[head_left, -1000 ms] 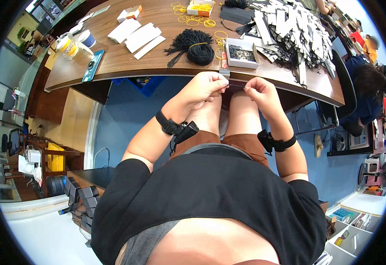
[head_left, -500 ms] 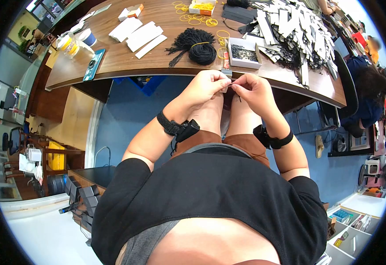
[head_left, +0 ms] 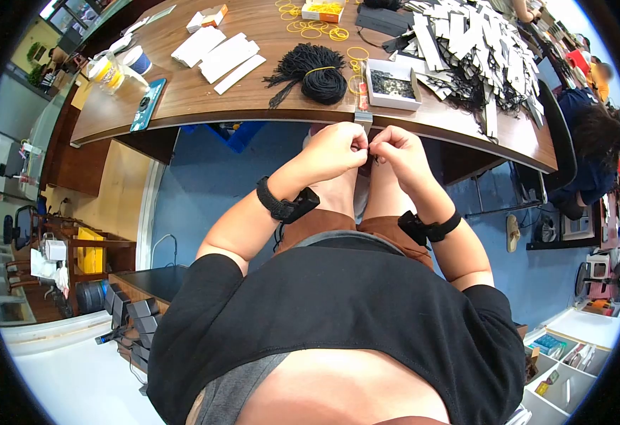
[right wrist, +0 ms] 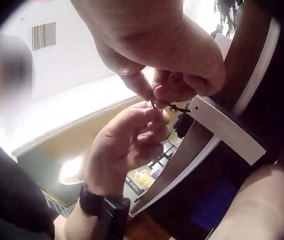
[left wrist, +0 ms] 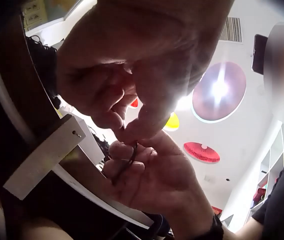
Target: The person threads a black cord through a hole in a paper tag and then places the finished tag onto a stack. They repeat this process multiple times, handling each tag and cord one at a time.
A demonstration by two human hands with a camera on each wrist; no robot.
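Observation:
Both hands meet over the lap, just in front of the table edge. In the head view the left hand [head_left: 333, 153] and right hand [head_left: 403, 157] touch at the fingertips, fingers bent. A thin black cord [right wrist: 174, 107] is pinched between them, its knot or loop small and partly covered by fingers. From it hangs a white tag [right wrist: 228, 131], threaded through a hole at one end; the left wrist view shows the tag [left wrist: 47, 157] beside the left hand [left wrist: 132, 65]. The right hand [left wrist: 154, 175] pinches the dark cord below the left fingertips.
On the table [head_left: 182, 92] lie a black cord bundle [head_left: 323, 83], a box of small dark parts [head_left: 393, 86], yellow bands [head_left: 314, 30], white strips [head_left: 229, 59], a large pile of tags [head_left: 459, 49], a phone [head_left: 147, 105] and cups [head_left: 138, 61]. Another person sits at right.
The hands were apart with a dark cord stretched between them one second ago; they have come together at the fingertips. Both now sit slightly lower than half a second ago.

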